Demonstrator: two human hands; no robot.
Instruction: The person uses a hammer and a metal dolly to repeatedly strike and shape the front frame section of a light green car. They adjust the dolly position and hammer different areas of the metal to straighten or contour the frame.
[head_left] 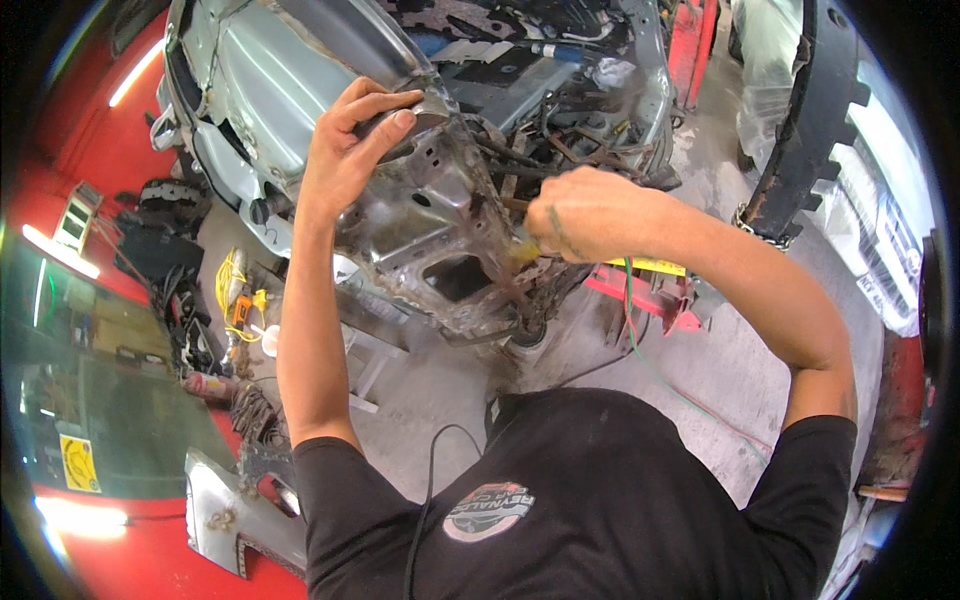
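head view | left hand (345, 150) curled over top edge of stripped car body pillar (430, 215) | right hand (585, 215) fisted around yellow-handled tool (524, 250) at pillar's lower opening | risk: tool slips, knuckles hit jagged metal; green hose (640, 340) may snag

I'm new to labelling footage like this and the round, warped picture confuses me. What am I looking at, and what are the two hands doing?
It is a single picture from a fisheye camera worn on a person's head, looking down, so straight edges bend near the rim. There is no machine: both bare arms belong to the wearer in the black shirt. The left hand grips the top of a bare, stripped metal car body panel. The right hand is closed around a yellowish tool handle pressed against that panel; its tip is hidden. Below lie the concrete floor, a red stand and a green cable.
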